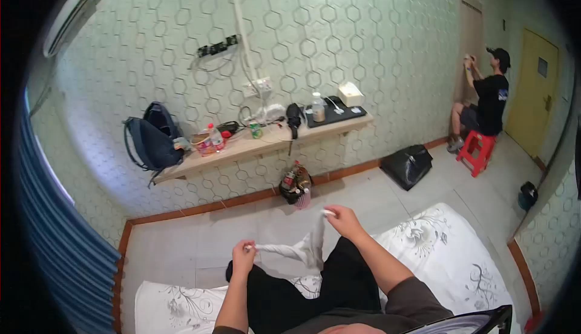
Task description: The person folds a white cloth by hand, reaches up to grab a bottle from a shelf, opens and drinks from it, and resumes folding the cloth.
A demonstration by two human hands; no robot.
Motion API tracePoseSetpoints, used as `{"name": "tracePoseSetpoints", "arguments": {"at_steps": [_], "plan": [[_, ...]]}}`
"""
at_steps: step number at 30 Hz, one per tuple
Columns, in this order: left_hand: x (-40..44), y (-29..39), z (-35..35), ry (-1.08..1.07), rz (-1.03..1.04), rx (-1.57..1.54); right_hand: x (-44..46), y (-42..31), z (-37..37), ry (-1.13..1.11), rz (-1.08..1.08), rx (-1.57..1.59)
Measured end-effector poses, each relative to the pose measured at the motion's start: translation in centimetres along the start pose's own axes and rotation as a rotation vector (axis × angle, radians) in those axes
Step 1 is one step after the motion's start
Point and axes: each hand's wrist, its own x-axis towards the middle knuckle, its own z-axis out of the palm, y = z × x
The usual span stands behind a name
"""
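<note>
A limp, light grey-white cloth [311, 250] stretches between my two hands above my lap; its exact kind I cannot make out. My left hand [243, 256] pinches one end, where the cloth runs in a thin twisted strand. Higher and to the right, my right hand [342, 220] grips another end, and a wider fold hangs down from it between my knees. Black trousers [275, 294] cover my legs as I sit on a bed with a white flowered sheet [417, 237].
Along the wall, a wooden shelf [254, 152] carries a dark backpack [154, 140], bottles and a tissue box [351, 95]. Below are a full waste bin [295, 184] and a black bag [407, 166]. Another person [490, 95] sits on a red stool [476, 152] at the right.
</note>
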Motion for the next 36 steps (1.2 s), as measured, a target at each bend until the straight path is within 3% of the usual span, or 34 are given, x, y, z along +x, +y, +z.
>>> {"name": "tracePoseSetpoints", "arguments": {"at_steps": [3, 8, 12, 13, 15, 17, 22, 24, 27, 29, 32, 34, 36], "plan": [[2.6, -2.7, 1.8, -0.012, 0.124, 0.149, 1.2, -1.6, 1.2, 0.021, 0.001, -0.058], [0.2, -8.7, 4.1, 0.016, -0.124, 0.336, 0.4, 4.3, 7.5, 0.007, -0.006, 0.001], [-0.5, -14.0, 7.0, 0.100, -0.220, 0.195, -4.6, 9.9, 12.3, 0.038, 0.330, 0.034], [-0.3, -14.2, 7.6, 0.039, -0.184, 0.240, -4.7, 10.4, 12.4, 0.030, 0.343, 0.026], [1.5, -12.5, 9.3, -0.033, -0.154, 0.278, -3.5, 10.6, 11.8, 0.026, 0.302, 0.045], [2.7, -10.4, 10.3, -0.158, -0.265, 0.188, -2.9, 10.7, 11.5, 0.021, 0.247, 0.072], [1.2, -12.9, 13.3, -0.297, -0.315, 0.216, -3.1, 12.2, 13.8, 0.013, 0.255, 0.178], [1.0, -11.5, 13.7, -0.306, -0.229, 0.287, -3.8, 12.2, 14.2, -0.018, 0.073, 0.144], [0.9, -6.6, 12.9, -0.299, -0.277, 0.093, -4.9, 9.8, 14.4, -0.145, 0.113, 0.163], [-0.5, -6.7, 12.6, -0.337, -0.211, 0.211, -6.5, 12.7, 15.6, -0.401, 0.175, 0.067], [-1.1, -7.0, 12.7, -0.452, -0.174, 0.229, -7.0, 13.1, 16.6, -0.460, 0.090, 0.111], [-1.6, -6.8, 12.1, -0.519, -0.202, 0.165, -11.3, 13.2, 16.7, -0.460, 0.184, 0.226], [-1.3, -6.7, 11.6, -0.549, -0.195, 0.130, -8.3, 12.8, 17.1, -0.372, 0.223, 0.424]]}}
